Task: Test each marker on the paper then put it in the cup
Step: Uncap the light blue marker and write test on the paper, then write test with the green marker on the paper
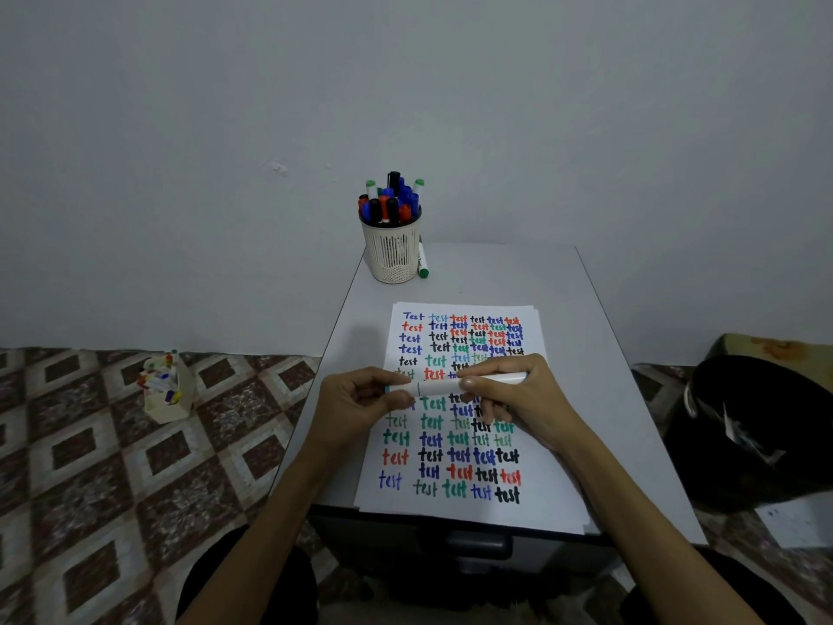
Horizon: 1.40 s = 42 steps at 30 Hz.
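**Hands Grasping One Marker Over the Test Sheet**

*Head view.* Left hand [360,401] and right hand [514,394] grasp the same white-barrelled marker [444,385], which lies level, running from 9 o'clock to 3 o'clock above the middle of the paper [401,500]. The left fingers curl round the marker's 9 o'clock end, where a sliver of teal shows past the thumb. The right thumb and fingers clasp the barrel toward its 3 o'clock end, and the white tail juts out beyond them. Whether the cap is seated or partly drawn off cannot be told.

The paper lies on the near half of a grey table [518,277] and is filled with rows of the word "test" in blue, red, green and black.

The cup [393,254], a pale slotted holder, stands upright at 11 o'clock from the paper, near the table's far left corner, well apart from the hands. It is crowded with capped markers [391,200] in blue, black, red and green. A green-capped marker [423,263] lies on the table just beside the cup, at its 3 o'clock side.

On the patterned floor [90,466], at 9 o'clock from the hands, sits a small box [167,390] of assorted markers. A dark bin [757,435] stands at 3 o'clock from the table.
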{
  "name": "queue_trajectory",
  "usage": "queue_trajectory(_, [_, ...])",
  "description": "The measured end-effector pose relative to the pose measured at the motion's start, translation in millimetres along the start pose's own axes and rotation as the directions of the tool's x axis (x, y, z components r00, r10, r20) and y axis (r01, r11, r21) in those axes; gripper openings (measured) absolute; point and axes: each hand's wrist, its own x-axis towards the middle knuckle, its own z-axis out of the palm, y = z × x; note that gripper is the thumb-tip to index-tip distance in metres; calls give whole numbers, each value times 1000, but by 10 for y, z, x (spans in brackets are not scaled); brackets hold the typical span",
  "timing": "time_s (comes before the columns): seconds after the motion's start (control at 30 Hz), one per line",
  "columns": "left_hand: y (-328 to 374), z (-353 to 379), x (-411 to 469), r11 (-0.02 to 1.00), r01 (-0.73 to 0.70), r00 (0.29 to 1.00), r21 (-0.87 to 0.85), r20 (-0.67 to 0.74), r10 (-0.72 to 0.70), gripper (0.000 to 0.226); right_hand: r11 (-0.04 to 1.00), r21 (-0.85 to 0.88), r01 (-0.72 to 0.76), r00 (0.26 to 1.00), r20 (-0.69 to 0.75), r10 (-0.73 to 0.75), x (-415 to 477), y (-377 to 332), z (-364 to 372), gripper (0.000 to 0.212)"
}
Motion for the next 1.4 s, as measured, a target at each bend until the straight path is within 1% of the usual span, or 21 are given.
queue_trajectory(0.2, [15, 12, 9, 999, -37, 999, 37, -31, 38, 23, 1000, -11, 10, 1000, 14, -10, 11, 22, -2, 18])
queue_trajectory(0.4, [-27, 7, 60, 998, -46, 983, -46, -181, 37, 21, 991, -118, 57, 998, -33, -61, 129, -85, 97, 25])
queue_trajectory(0.43, [-33, 8, 61, 997, -52, 979, -48, -200, 42, 20, 985, -163, 57, 998, -31, -63, 168, -130, 106, 27])
queue_trajectory(0.47, [-39, 7, 62, 997, -63, 975, -44, -217, 52, 20, 963, -266, 48, 998, -27, -57, 213, -182, 120, 28])
queue_trajectory(0.5, [-44, 6, 68, 997, -75, 970, -33, -234, 66, 21, 903, -428, 37, 999, -19, -50, 272, -219, 124, 27])
queue_trajectory(0.57, [-45, 1, 74, 995, -97, 962, -4, -256, 92, 19, 657, -752, 52, 999, 38, -35, 393, -280, 138, 23])
queue_trajectory(0.6, [-44, 0, 79, 994, -108, 958, 2, -266, 104, 19, 541, -836, 92, 995, 97, -19, 443, -308, 158, 22])
queue_trajectory(0.63, [-52, -7, 85, 993, -119, 953, 1, -282, 115, 19, 459, -876, 148, 986, 169, 6, 487, -333, 188, 22])
queue_trajectory(0.7, [-66, -16, 98, 992, -124, 942, -6, -315, 116, 25, 337, -906, 256, 950, 299, 84, 571, -388, 264, 31])
queue_trajectory(0.77, [-99, -11, 118, 997, -79, 944, 21, -319, 81, 38, 209, -918, 337, 921, 368, 131, 724, -480, 309, 45])
queue_trajectory(0.8, [-111, 1, 125, 996, -47, 951, 71, -302, 66, 45, 170, -919, 357, 919, 378, 113, 838, -559, 313, 54])
queue_trajectory(0.83, [-136, 18, 133, 990, -12, 959, 140, -277, 51, 50, 166, -919, 357, 926, 372, 69, 976, -651, 302, 64])
queue_trajectory(0.9, [-186, 56, 151, 948, 20, 977, 317, -207, 48, 53, 241, -908, 343, 939, 331, -90, 1293, -892, 265, 80])
queue_trajectory(0.93, [-216, 74, 161, 902, 16, 986, 431, -158, 57, 51, 300, -886, 354, 932, 305, -196, 1462, -1028, 253, 86])
queue_trajectory(1.0, [-270, 111, 182, 746, 4, 998, 666, -43, 34, 54, 441, -811, 384, 896, 212, -389, 1818, -1292, 257, 93])
queue_trajectory(1.03, [-285, 127, 190, 666, -3, 1000, 746, -7, 12, 61, 499, -770, 399, 874, 155, -460, 1994, -1408, 281, 95])
queue_trajectory(1.07, [-297, 135, 199, 614, -8, 1000, 790, 9, 2, 68, 532, -740, 411, 851, 102, -515, 2164, -1501, 316, 97])
queue_trajectory(1.1, [-306, 138, 210, 592, -9, 1000, 806, 11, 0, 74, 545, -724, 423, 827, 62, -559, 2316, -1572, 357, 98])
queue_trajectory(1.2, [-301, 138, 225, 604, -1, 1000, 797, -1, 3, 78, 515, -743, 428, 789, 29, -614, 2635, -1581, 458, 100])
queue_trajectory(1.33, [-326, 125, 221, 601, -10, 1000, 799, 0, 16, 75, 506, -792, 342, 834, 7, -552, 2824, -1246, 483, 97])
queue_trajectory(1.4, [-328, 130, 220, 604, -13, 1000, 797, 2, 18, 74, 481, -828, 289, 864, 9, -503, 2848, -1060, 466, 88])
